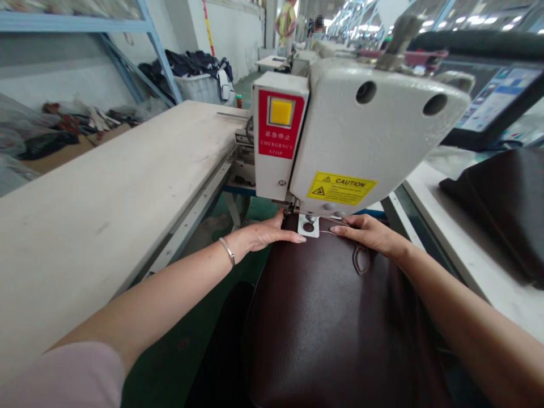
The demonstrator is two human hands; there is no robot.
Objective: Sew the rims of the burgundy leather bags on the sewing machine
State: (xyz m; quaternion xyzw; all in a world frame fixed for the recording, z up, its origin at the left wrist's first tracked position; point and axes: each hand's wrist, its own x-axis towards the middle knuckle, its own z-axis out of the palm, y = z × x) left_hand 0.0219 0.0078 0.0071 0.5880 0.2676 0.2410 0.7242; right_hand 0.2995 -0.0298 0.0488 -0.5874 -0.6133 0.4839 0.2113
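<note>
A dark brown leather piece [327, 317] lies under the head of a white sewing machine [361, 130], reaching back toward me. My left hand [267, 233] rests flat on its far left edge, fingers stretched toward the metal presser clamp [309, 225]. On the right of the clamp my right hand [368, 232] presses down on the leather, fingers extended and flat. A small stitched loop [360, 259] shows on the leather just below my right hand. A thin bracelet [227, 250] circles my left wrist.
A long pale work table [106, 192] runs along the left. The machine carries a red emergency stop box [278, 124] and a yellow caution label [341, 188]. More dark leather [505, 204] lies on the right table under a screen [497, 99]. A person [286, 22] stands far back.
</note>
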